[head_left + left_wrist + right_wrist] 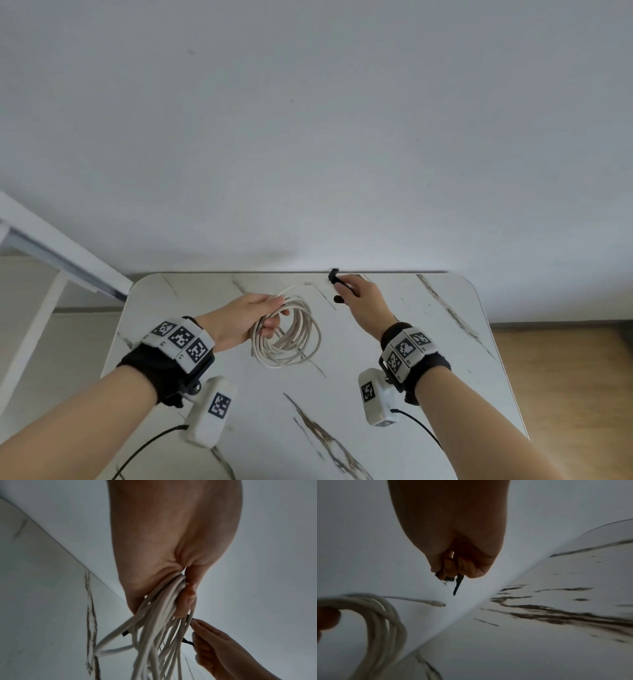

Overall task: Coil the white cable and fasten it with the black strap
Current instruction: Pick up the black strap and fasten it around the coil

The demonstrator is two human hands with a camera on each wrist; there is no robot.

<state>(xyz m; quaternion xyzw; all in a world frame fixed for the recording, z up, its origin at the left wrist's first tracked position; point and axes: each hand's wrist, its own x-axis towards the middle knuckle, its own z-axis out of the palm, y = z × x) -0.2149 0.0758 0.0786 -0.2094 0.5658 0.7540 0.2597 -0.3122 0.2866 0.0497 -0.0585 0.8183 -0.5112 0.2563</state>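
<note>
The white cable (291, 337) is wound into a coil of several loops above the marble table (394, 342). My left hand (253, 315) grips the loops at their upper left side, and the coil hangs from that fist (163, 588). One plug end (436, 603) sticks out of the coil toward the wall. To the right of the coil, my right hand (356, 294) pinches the black strap (334, 275), whose ends stick out past the fingers (458, 584). In the left wrist view the right hand (214, 649) sits close beside the loops with the strap (187, 641) in its fingers.
A grey wall rises right behind the table's far edge (274, 273). A white frame (61, 253) stands to the left of the table. Wooden floor (565, 377) shows on the right. Black leads (147, 445) trail from the wrist cameras over the near part of the table.
</note>
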